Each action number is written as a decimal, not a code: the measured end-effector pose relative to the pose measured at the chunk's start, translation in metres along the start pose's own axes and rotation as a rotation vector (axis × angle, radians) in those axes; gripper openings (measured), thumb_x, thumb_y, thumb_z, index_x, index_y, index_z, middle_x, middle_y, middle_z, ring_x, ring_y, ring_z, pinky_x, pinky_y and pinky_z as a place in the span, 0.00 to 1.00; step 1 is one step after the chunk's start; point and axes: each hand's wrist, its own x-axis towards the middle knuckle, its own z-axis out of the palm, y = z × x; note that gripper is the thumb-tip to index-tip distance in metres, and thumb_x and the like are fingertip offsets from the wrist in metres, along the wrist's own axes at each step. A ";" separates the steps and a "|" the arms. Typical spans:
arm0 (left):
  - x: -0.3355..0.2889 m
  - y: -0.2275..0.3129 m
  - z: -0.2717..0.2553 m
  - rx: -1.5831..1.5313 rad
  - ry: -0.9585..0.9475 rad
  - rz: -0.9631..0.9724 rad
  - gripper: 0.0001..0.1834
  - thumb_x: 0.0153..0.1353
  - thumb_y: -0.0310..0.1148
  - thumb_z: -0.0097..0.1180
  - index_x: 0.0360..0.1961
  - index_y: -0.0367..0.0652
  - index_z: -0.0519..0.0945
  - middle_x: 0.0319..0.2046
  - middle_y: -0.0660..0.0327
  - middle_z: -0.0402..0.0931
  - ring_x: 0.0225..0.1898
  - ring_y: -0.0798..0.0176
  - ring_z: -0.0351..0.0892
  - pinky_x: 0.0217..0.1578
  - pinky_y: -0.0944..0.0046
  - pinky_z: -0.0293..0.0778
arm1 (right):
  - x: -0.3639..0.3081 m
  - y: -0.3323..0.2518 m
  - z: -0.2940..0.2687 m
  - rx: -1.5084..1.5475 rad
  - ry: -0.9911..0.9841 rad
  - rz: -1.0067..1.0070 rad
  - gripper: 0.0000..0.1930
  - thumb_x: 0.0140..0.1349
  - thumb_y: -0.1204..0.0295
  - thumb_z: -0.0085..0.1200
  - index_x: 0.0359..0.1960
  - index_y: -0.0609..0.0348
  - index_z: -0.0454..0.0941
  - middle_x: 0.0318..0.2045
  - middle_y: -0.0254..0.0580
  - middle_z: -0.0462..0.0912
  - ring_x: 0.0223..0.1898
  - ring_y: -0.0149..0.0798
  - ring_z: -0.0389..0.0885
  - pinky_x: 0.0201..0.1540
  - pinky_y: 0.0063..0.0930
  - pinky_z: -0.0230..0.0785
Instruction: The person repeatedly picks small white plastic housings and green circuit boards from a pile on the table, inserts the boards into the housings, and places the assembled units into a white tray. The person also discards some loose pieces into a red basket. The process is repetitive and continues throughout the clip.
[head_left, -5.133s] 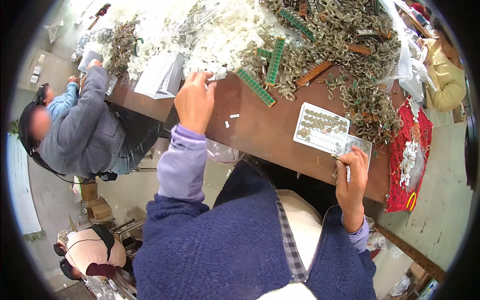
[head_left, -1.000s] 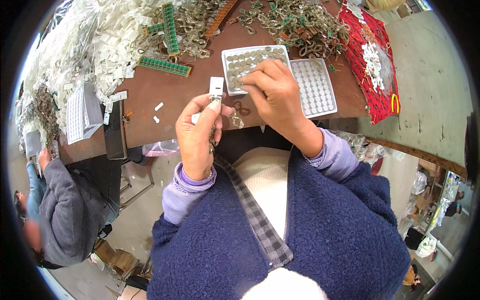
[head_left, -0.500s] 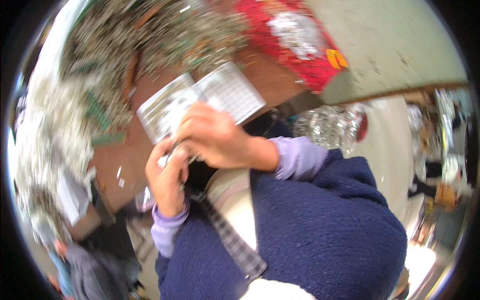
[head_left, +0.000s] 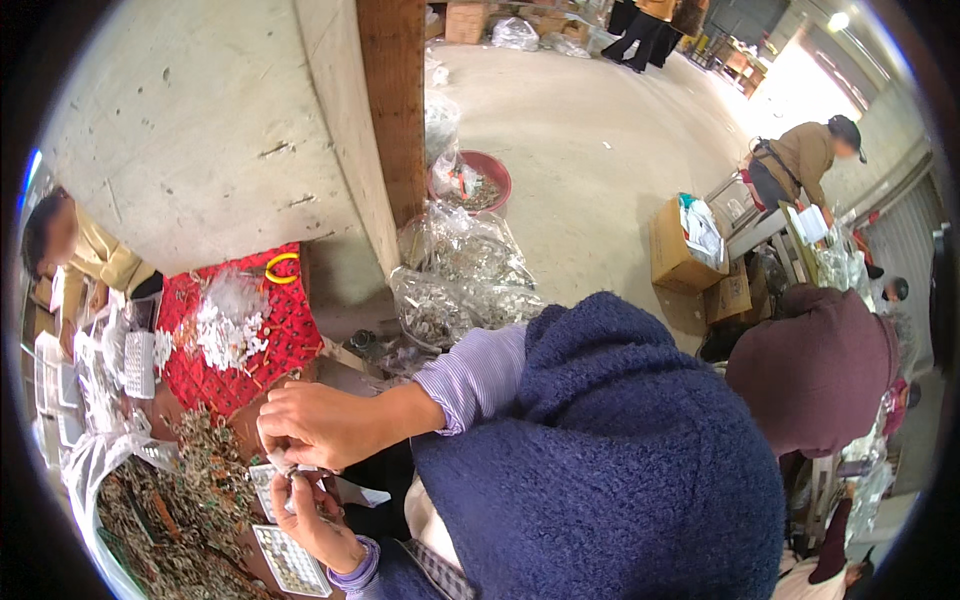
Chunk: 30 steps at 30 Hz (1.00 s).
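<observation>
My right hand (head_left: 325, 424) and my left hand (head_left: 318, 525) meet at the lower left, fingertips pinched together around something small and greyish. Fingers cover most of it, so its kind cannot be told. Just below them lies a white tray (head_left: 322, 582) holding rows of small round pieces. Part of a second white tray (head_left: 262, 482) shows behind the fingers. To the left of both hands spreads a large heap of small metal and coloured parts (head_left: 170, 515).
A red patterned cloth (head_left: 190, 375) bears white pieces (head_left: 230, 335) and a yellow ring-shaped item (head_left: 283, 268). Beyond it rises a concrete pillar (head_left: 230, 120) with a wooden edge. Clear bags of parts (head_left: 465, 275) and a red tub (head_left: 500, 170) stand on the floor. Other people work around me.
The view has swung up and to the right, bringing the floor, cardboard boxes and other people into sight. My hands remain together at the fingertips, now lower left in the picture.
</observation>
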 end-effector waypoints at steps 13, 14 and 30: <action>-0.023 -0.003 0.011 -0.098 0.204 -0.019 0.14 0.79 0.34 0.59 0.59 0.38 0.79 0.31 0.66 0.78 0.25 0.78 0.69 0.21 0.76 0.62 | -0.009 -0.006 0.010 -0.087 0.085 -0.212 0.11 0.57 0.75 0.65 0.38 0.58 0.76 0.37 0.45 0.74 0.44 0.52 0.76 0.49 0.47 0.67; -0.023 -0.004 0.011 -0.086 0.145 0.008 0.14 0.79 0.34 0.59 0.59 0.39 0.79 0.32 0.65 0.78 0.26 0.78 0.70 0.21 0.76 0.62 | -0.010 -0.005 0.010 -0.057 0.114 -0.199 0.11 0.57 0.75 0.65 0.38 0.58 0.76 0.36 0.45 0.74 0.44 0.53 0.76 0.49 0.48 0.67; -0.012 0.003 0.010 -0.067 0.102 -0.160 0.06 0.77 0.32 0.60 0.46 0.41 0.81 0.32 0.66 0.77 0.23 0.75 0.73 0.20 0.74 0.65 | -0.013 0.011 0.013 -0.123 0.009 -0.386 0.16 0.48 0.68 0.68 0.37 0.60 0.77 0.41 0.46 0.80 0.45 0.52 0.80 0.51 0.48 0.71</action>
